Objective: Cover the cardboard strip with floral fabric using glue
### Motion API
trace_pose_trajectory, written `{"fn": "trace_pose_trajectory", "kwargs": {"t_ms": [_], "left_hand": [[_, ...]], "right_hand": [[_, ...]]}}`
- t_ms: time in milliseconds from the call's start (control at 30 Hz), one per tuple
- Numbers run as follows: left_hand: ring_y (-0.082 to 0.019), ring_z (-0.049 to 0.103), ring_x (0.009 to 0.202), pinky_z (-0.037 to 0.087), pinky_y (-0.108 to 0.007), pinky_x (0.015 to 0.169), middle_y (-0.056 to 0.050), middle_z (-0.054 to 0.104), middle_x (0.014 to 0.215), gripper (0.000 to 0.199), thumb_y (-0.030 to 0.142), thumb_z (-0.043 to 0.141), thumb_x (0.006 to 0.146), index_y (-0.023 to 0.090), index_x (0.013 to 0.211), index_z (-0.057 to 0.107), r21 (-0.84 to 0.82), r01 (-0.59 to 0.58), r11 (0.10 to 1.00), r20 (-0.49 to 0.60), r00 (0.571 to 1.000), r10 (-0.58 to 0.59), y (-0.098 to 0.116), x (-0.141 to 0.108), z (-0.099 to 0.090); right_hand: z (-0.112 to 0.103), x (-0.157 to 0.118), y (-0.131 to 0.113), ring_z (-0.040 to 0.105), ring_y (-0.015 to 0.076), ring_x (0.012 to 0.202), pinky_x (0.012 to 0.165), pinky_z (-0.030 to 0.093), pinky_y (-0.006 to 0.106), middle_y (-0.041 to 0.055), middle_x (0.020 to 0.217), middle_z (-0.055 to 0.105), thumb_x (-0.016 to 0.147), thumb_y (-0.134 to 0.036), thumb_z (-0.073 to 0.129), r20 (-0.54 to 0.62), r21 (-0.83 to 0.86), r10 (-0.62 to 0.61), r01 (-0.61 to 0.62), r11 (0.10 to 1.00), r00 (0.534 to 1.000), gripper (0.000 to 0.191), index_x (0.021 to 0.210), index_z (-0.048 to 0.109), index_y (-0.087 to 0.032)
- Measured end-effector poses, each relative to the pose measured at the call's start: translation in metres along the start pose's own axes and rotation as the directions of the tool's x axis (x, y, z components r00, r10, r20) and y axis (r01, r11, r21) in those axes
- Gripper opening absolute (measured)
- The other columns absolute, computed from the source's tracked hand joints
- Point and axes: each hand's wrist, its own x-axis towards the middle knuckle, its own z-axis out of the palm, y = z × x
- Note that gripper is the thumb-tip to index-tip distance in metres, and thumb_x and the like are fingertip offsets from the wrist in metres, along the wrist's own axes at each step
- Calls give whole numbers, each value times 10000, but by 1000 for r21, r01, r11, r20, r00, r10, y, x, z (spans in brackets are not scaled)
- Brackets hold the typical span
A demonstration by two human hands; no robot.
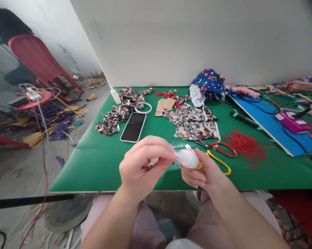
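Over the near part of the table, my right hand (201, 173) is wrapped around a small bottle (189, 159) with a white nozzle top and a bit of yellow at its base. The nozzle points left, where the fingertips of my left hand (145, 162) pinch its tip. Behind my left fingers a scrap of patterned fabric (154, 162) is partly hidden. Just beyond my right hand lie scissors (220, 152) with one red and one yellow handle loop. Floral fabric pieces (192, 121) are spread past the scissors.
On the green table (88, 169) are a phone (133, 127), a tape roll (143, 108), brown card pieces (163, 105), gathered fabric (111, 119), a white squeeze bottle (115, 96), red threads (245, 147) and a blue board (275, 128). A red chair (36, 55) stands left.
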Motion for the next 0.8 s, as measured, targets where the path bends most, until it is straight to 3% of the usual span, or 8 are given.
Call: {"fn": "trace_pose_trajectory", "kwargs": {"t_ms": [100, 400, 533, 800], "left_hand": [[-142, 613, 750, 519, -279, 639, -20, 630, 798, 228, -49, 615, 693, 149, 805, 634, 13, 6, 1000, -11, 1000, -6, 2, -1, 2], [-152, 609, 716, 519, -301, 620, -26, 632, 762, 162, 36, 609, 745, 160, 849, 623, -193, 63, 979, -63, 995, -77, 1, -2, 2], [-158, 608, 718, 519, -301, 616, -32, 639, 762, 158, 80, 608, 763, 168, 891, 641, -202, 56, 978, -73, 995, -72, -3, -2, 2], [-161, 616, 719, 513, -321, 646, -32, 641, 738, 159, 131, 483, 855, 181, 880, 632, -253, 166, 953, -17, 984, -176, -6, -4, 0]], "right_hand": [[0, 1, 1, 232, 43, 259, 313, 287, 150, -104, 334, 300, 845, -518, 383, 15, 8, -15, 15, 1000, 1000, 429, 899, 603, -154], [3, 1, -1, 237, 47, 286, 338, 298, 154, -102, 363, 303, 841, -496, 417, 47, -6, -61, 61, 998, 997, 376, 933, 601, -182], [1, 1, -2, 241, 50, 289, 339, 288, 159, -100, 367, 309, 833, -509, 420, 20, -21, -54, 54, 998, 998, 386, 928, 601, -182], [0, -7, -19, 204, 38, 292, 354, 274, 153, -105, 363, 262, 814, -540, 435, -72, -64, -84, 80, 995, 994, 414, 829, 611, -166]]}}
